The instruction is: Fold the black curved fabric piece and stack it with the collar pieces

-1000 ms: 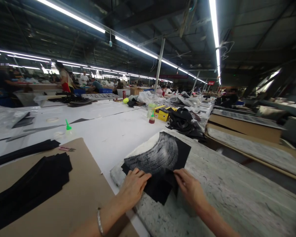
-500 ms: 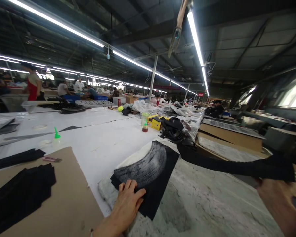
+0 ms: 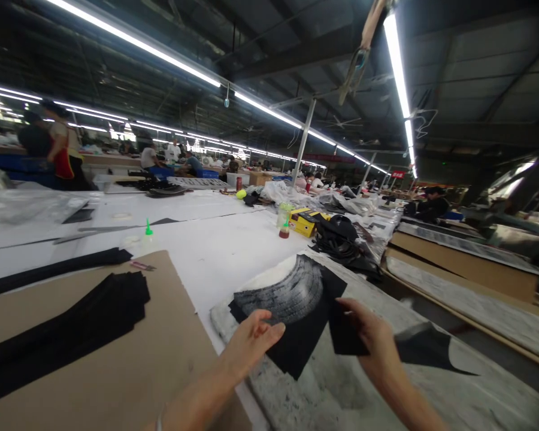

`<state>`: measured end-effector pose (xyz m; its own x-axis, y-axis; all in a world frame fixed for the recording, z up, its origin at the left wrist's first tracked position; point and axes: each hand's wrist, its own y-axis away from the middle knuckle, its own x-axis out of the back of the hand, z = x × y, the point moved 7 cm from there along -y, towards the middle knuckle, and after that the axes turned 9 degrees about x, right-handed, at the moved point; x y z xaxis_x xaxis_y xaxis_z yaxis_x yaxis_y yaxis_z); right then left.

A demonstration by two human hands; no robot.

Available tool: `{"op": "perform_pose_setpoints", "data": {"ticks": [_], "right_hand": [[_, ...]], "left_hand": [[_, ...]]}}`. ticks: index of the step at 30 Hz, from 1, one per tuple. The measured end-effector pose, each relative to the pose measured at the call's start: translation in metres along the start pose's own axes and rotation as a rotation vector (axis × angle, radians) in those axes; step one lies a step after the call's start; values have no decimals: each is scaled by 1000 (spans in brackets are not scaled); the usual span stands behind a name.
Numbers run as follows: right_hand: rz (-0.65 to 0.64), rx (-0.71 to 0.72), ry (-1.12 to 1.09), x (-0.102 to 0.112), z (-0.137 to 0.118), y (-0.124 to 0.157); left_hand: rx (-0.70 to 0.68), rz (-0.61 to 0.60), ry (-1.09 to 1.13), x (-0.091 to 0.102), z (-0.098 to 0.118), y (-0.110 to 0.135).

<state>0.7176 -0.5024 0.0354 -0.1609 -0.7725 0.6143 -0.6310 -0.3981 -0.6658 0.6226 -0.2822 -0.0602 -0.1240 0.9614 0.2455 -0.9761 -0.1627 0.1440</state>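
A stack of black fabric pieces [image 3: 299, 350] with a grey-white, rubbed-looking curved band lies on a stained pale board in front of me. Just over its near left edge hovers my left hand [image 3: 257, 334], thumb and fingers apart, holding nothing. My right hand [image 3: 372, 329] grips a black curved strip [image 3: 347, 332] close to the stack's right edge. Behind my right forearm the strip continues to the right, and its other end [image 3: 431, 348] hangs low over the board. My right fingertips are partly hidden by the strip.
Long black strips [image 3: 85, 323] lie on a brown cardboard sheet [image 3: 170, 359] at left, near pink-handled snips [image 3: 142, 266]. Further back stand a green-tipped bottle [image 3: 148, 232], a small reddish-brown bottle [image 3: 284, 230], a yellow box [image 3: 303, 222] and a black heap [image 3: 339, 239]. People work in the background.
My right hand has come in from the far right with the black strip, toward the stack. My left hand has lifted off the stack. The view has turned left.
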Motion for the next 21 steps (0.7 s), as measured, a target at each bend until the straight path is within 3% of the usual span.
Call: {"op": "perform_pose_setpoints", "data": {"ticks": [2,4,9,15,21], "right_hand": [[-121,113,-121,-53,-50,18],[-195,193,-220,-94,-98,35],[-332,311,-320,-165,-190,60],[-446,440,-450,-210,-266,96],[-547,780,-470,-247,-293,166]], "left_hand": [[59,16,121,18,-2,23],[84,90,140,39,-7,47],[188,377,193,108,-47,106],[422,454,504,191,-123,208],[587,660,476,266,-186,346]]}}
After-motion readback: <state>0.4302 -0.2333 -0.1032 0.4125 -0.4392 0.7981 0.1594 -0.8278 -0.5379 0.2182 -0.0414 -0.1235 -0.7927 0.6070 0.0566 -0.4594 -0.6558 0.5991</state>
